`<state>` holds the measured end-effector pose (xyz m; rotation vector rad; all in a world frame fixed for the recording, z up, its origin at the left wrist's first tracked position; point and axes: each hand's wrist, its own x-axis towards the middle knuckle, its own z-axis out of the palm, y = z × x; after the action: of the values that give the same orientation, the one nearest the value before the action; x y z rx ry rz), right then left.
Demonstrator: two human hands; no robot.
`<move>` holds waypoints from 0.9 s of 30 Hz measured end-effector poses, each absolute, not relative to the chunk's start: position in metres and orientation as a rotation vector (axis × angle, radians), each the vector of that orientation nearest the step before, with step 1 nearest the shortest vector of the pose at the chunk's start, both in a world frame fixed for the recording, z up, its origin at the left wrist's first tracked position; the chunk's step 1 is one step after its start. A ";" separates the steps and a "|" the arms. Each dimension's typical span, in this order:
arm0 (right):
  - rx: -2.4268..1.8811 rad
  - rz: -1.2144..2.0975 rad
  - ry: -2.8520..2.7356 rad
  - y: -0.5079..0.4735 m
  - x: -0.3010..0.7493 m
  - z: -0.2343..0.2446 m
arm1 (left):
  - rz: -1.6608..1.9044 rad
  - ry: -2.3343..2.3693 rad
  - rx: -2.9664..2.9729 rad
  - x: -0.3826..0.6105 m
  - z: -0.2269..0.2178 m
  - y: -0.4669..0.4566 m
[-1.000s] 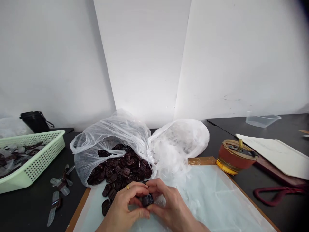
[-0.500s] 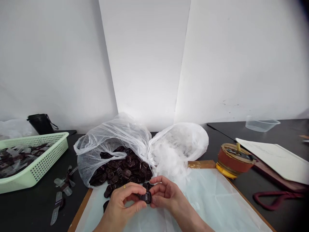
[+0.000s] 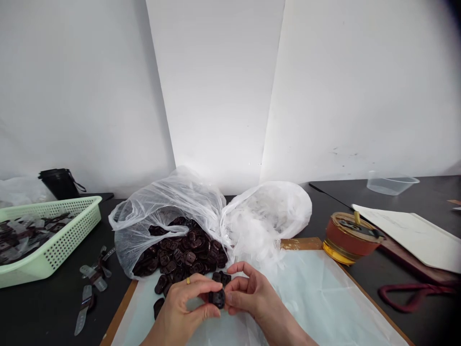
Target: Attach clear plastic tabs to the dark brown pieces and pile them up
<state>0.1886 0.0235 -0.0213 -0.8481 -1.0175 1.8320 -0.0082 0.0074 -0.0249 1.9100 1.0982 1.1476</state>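
Dark tabletop [image 3: 65,307] below a white wall [image 3: 216,96]: at your far left sits a pale green basket [image 3: 54,245], then a plastic bag [image 3: 144,211] of dark buckles [image 3: 180,254]. Your left hand [image 3: 187,302] and right hand [image 3: 252,298] pinch one dark buckle [image 3: 217,298] between their fingertips, just above a white sheet [image 3: 306,298].

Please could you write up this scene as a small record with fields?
Left hand: left hand, wearing a gold ring, pinches a dark slotted plastic piece
Right hand: right hand grips the same piece
Nearby: loose dark pieces on a pale sheet
Behind: white plastic bag holding a heap of similar pieces
Far left: pale green perforated basket holding more pieces
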 end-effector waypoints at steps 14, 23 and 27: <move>-0.799 1.835 -0.982 0.018 0.186 -0.017 | 1.203 1.030 1.858 -0.007 -0.029 0.007; -0.750 1.871 -1.055 0.024 0.190 -0.023 | 1.143 1.159 1.792 -0.005 -0.023 0.005; -0.682 1.763 -1.196 0.025 0.187 -0.026 | 1.140 1.222 1.694 -0.004 -0.022 0.005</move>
<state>0.1870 0.0249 -0.0258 -0.6821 -1.1957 1.7630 -0.0037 0.0051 -0.0223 1.6938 1.2222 1.1404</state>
